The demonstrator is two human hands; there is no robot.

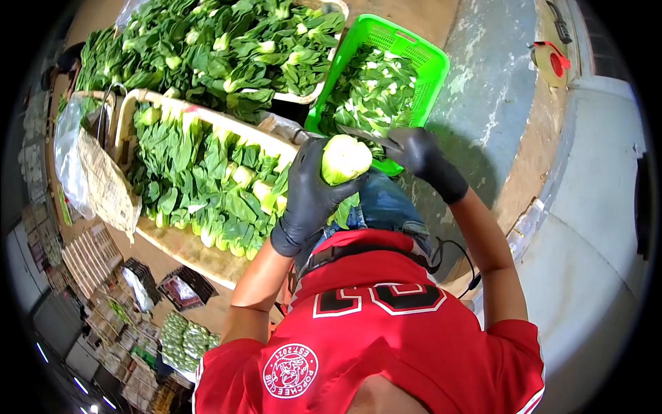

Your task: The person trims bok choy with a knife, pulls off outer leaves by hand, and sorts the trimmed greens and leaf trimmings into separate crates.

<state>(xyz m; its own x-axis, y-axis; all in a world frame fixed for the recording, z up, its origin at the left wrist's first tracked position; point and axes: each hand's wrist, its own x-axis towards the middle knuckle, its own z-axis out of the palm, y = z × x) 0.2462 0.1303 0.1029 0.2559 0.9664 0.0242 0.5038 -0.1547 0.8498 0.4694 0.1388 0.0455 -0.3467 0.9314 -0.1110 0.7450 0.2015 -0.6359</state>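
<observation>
My left hand (308, 190), in a black glove, is closed around a bok choy (345, 160), its pale cut base turned up toward me. Some of its green leaves hang out below the hand. In my right hand (425, 157), also gloved in black, is a knife (367, 136); the blade points left, just past the bok choy and apart from it as far as I can see. Beneath the blade stands a bright green plastic basket (433, 65) holding loose leaves and pale trimmings.
A cream tray (265, 141) with rows of bok choy lies to the left. Behind it, another tray (336, 41) is heaped with more bok choy. Plastic sheeting (67, 155) hangs at the far left. A tape roll (556, 64) sits upper right, and crates (185, 288) stand lower left.
</observation>
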